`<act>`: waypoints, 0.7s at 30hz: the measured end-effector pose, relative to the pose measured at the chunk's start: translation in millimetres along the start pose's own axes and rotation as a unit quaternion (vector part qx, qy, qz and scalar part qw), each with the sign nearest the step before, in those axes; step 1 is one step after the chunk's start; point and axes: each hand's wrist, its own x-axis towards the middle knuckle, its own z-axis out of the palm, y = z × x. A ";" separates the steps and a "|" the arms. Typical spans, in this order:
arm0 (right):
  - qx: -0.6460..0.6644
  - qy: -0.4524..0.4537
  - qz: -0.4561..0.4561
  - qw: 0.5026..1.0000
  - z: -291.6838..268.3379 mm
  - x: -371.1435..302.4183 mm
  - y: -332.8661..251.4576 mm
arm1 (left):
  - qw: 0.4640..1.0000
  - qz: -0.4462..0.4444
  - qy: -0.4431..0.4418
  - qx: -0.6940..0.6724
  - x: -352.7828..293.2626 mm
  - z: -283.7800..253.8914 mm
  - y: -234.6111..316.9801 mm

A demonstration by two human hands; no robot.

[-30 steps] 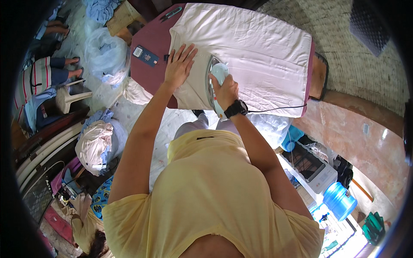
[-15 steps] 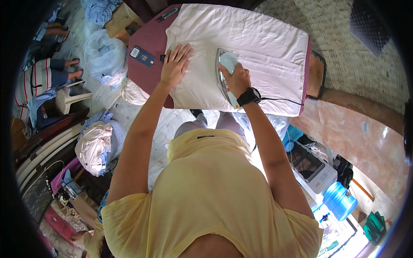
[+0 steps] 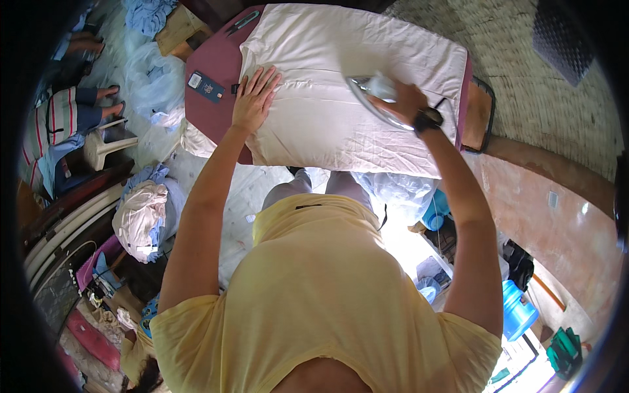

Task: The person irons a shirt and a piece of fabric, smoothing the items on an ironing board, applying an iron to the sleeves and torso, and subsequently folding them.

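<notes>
A pale cream garment (image 3: 314,121) lies spread over a maroon-covered ironing board (image 3: 203,114). Near the cloth's left edge, my left hand (image 3: 255,101) rests flat with its fingers stretched out. On the right part of the cloth, my right hand (image 3: 405,105) grips a clothes iron (image 3: 377,98), blurred by motion, with its pointed end toward the upper left. My right wrist carries a black watch. Left of my left hand, a dark blue tag (image 3: 206,86) lies on the maroon cover. A small dark teal tool (image 3: 243,22), perhaps a cutter, lies at the board's far left.
Clear plastic bags (image 3: 154,82) and a bundle of clothes (image 3: 143,219) are on the floor at left. A white plastic stool (image 3: 108,144) stands near another person's legs (image 3: 98,108). At lower right is a blue water jug (image 3: 517,311). A woven mat (image 3: 517,92) lies beyond the board.
My right hand has moved the iron rightward across the cloth and turned it, its point now toward the upper left. My left hand stays flat on the garment.
</notes>
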 end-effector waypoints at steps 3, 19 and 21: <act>-0.060 0.005 -0.057 0.997 -17.8 -19.4 58.1 | 1.000 -0.004 -0.003 0.001 -1.1 0.2 0.8; -0.048 0.039 -0.130 0.990 3.6 18.1 -13.4 | 1.000 -0.009 -0.020 0.019 2.7 -3.2 5.9; -0.043 0.030 -0.137 0.989 5.1 23.8 -25.4 | 0.999 -0.013 -0.027 0.022 2.0 -4.4 4.4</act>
